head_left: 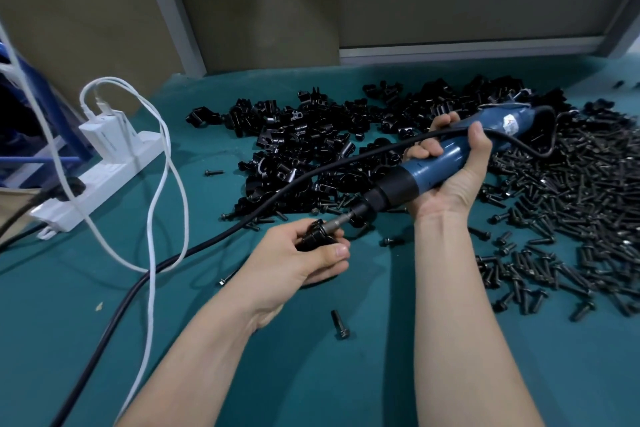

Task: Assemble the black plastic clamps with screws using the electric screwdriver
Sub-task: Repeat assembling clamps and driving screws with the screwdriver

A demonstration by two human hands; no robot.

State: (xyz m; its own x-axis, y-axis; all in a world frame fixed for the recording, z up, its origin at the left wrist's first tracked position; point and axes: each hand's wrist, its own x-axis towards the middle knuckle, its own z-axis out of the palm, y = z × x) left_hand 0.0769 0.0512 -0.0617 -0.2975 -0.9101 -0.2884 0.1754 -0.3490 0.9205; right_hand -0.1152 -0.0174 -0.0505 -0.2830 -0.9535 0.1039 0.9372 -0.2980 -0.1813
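My left hand (298, 258) grips a black plastic clamp (313, 236) just above the green table. My right hand (457, 163) is wrapped round the blue electric screwdriver (446, 159), which points down and left. Its metal bit (341, 220) meets the top of the clamp; the screw under the bit is hidden. A heap of black clamps (311, 146) lies behind my hands. To the right spreads a heap of black screws (571, 211).
The screwdriver's black cable (194, 248) runs left across the green mat (311, 374). A white power strip (104, 177) with chargers and white cables (156, 204) sits at the left. Loose screws (340, 324) lie near my arms. Panels stand behind the table.
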